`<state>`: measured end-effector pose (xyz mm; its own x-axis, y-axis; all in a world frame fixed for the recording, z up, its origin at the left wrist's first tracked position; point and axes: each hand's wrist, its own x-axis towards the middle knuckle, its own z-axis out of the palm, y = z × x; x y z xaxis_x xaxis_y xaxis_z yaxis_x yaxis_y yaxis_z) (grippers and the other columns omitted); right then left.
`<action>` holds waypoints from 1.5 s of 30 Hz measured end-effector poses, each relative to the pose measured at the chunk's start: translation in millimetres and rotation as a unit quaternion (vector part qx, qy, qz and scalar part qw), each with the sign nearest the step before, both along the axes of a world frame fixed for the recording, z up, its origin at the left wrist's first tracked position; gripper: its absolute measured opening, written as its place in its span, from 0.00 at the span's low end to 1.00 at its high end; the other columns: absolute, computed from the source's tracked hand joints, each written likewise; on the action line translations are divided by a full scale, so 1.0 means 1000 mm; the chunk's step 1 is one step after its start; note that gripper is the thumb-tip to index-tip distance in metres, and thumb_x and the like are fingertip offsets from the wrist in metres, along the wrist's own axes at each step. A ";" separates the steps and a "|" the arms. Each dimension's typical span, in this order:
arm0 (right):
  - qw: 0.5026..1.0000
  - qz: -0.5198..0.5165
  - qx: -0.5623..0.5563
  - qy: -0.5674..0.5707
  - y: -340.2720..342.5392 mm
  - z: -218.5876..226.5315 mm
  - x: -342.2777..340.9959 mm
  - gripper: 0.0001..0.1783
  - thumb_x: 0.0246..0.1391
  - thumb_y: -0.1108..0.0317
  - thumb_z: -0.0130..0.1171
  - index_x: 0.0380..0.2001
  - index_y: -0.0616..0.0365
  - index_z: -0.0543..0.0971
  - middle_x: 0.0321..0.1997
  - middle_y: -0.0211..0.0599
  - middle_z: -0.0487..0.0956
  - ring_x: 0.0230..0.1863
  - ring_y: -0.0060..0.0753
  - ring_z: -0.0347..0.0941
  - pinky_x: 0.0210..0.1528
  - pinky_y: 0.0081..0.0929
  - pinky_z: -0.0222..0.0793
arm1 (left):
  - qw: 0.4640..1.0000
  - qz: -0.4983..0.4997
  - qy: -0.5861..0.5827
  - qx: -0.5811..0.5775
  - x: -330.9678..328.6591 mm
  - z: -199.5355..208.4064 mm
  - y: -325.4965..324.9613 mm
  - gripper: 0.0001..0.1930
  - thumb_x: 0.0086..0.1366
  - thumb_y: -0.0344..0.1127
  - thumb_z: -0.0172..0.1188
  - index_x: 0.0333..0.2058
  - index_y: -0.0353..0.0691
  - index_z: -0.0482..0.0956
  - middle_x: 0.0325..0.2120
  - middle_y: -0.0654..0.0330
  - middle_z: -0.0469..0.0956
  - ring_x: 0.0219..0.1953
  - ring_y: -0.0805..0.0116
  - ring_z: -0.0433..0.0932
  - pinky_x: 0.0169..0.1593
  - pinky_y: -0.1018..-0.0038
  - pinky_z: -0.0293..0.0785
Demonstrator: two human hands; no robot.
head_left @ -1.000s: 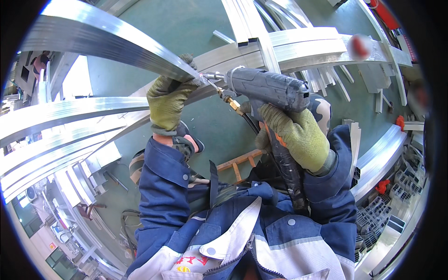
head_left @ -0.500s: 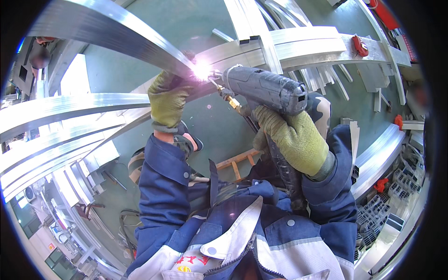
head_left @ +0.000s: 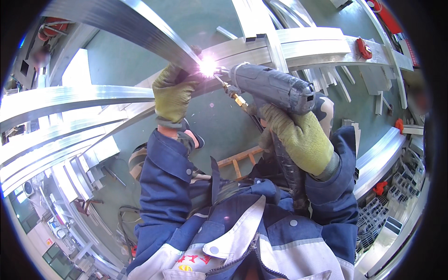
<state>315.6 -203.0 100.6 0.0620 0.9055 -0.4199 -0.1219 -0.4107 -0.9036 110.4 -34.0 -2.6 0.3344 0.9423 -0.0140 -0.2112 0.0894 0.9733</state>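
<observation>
In a yellow-green work glove, my right hand [head_left: 301, 135] is closed round the handle of a dark welding gun [head_left: 273, 86]. A thin brass-coloured feed nozzle [head_left: 240, 101] runs alongside toward its tip. At the tip, a dazzling white-pink glare [head_left: 208, 66] hides the exact contact point. My left hand [head_left: 173, 95], gloved the same way, grips the end of a long silvery metal bar [head_left: 140, 37] just left of the glare; the bar hides part of its fingers. That end meets a crosswise metal beam [head_left: 249, 52].
A red tape measure [head_left: 364, 48] lies on the beam at the right. More long bars [head_left: 79, 103] stretch away left. Cut profile pieces [head_left: 373, 212] are stacked at lower right. A wooden frame [head_left: 237, 164] stands below my hands, and a dark cable [head_left: 122, 224] lies at lower left.
The whole view has shifted slightly, carrying hands and bars a little rightward in the picture. Both grips stay the same, and the glare still burns at the bar's end.
</observation>
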 end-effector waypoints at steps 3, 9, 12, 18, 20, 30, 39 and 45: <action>1.000 0.004 -0.011 -0.006 -0.002 -0.002 0.003 0.25 0.73 0.57 0.53 0.65 0.59 0.70 0.42 0.39 0.83 0.27 0.27 0.79 0.30 0.25 0.75 | 1.000 -0.008 -0.006 0.008 0.002 -0.001 0.000 0.27 0.56 0.14 0.70 0.55 0.37 0.82 0.53 0.56 0.83 0.51 0.67 0.82 0.58 0.70 0.80; 1.000 0.000 -0.011 -0.007 -0.003 0.003 0.000 0.25 0.73 0.57 0.52 0.64 0.61 0.70 0.29 0.38 0.81 0.26 0.27 0.78 0.30 0.26 0.73 | 1.000 0.002 -0.010 0.001 0.002 0.000 0.000 0.27 0.56 0.16 0.71 0.56 0.38 0.82 0.53 0.57 0.83 0.50 0.68 0.82 0.57 0.71 0.80; 1.000 0.005 0.003 -0.004 -0.004 0.007 0.001 0.24 0.74 0.57 0.52 0.64 0.62 0.70 0.30 0.38 0.80 0.26 0.28 0.78 0.29 0.26 0.73 | 1.000 -0.001 0.007 0.013 0.000 -0.002 0.001 0.26 0.57 0.16 0.71 0.56 0.38 0.82 0.53 0.58 0.83 0.50 0.68 0.82 0.58 0.71 0.80; 1.000 -0.025 0.012 0.015 -0.009 0.003 0.000 0.21 0.71 0.67 0.56 0.63 0.58 0.73 0.43 0.35 0.82 0.26 0.23 0.77 0.28 0.23 0.73 | 0.999 0.001 0.023 0.024 0.001 0.001 -0.001 0.27 0.58 0.18 0.71 0.57 0.39 0.81 0.53 0.60 0.83 0.51 0.69 0.81 0.57 0.72 0.79; 1.000 -0.017 -0.002 0.009 -0.010 0.005 0.001 0.21 0.71 0.67 0.56 0.63 0.59 0.73 0.43 0.35 0.82 0.27 0.23 0.77 0.28 0.23 0.73 | 0.999 0.001 0.029 0.020 0.000 0.000 0.000 0.27 0.58 0.18 0.71 0.57 0.38 0.81 0.53 0.60 0.83 0.51 0.69 0.81 0.57 0.72 0.79; 0.999 -0.022 -0.004 0.038 -0.020 -0.002 0.006 0.20 0.71 0.66 0.55 0.62 0.60 0.74 0.41 0.35 0.81 0.27 0.23 0.78 0.28 0.23 0.73 | 1.000 0.004 0.027 0.012 0.000 -0.002 0.001 0.29 0.56 0.15 0.70 0.57 0.38 0.81 0.53 0.58 0.83 0.52 0.68 0.82 0.57 0.70 0.81; 0.998 -0.030 -0.027 0.051 -0.039 0.003 0.017 0.20 0.70 0.65 0.57 0.60 0.63 0.75 0.33 0.33 0.81 0.28 0.21 0.75 0.32 0.24 0.70 | 0.999 -0.011 0.031 0.015 0.001 0.002 0.002 0.27 0.55 0.16 0.71 0.55 0.38 0.83 0.51 0.59 0.84 0.50 0.70 0.82 0.56 0.74 0.81; 0.987 -0.035 -0.069 0.139 -0.050 -0.021 0.020 0.21 0.68 0.64 0.62 0.59 0.62 0.76 0.43 0.34 0.82 0.35 0.23 0.76 0.39 0.26 0.73 | 0.998 0.000 0.060 0.003 0.001 0.008 -0.002 0.27 0.55 0.15 0.70 0.55 0.38 0.82 0.52 0.59 0.83 0.52 0.68 0.82 0.58 0.71 0.80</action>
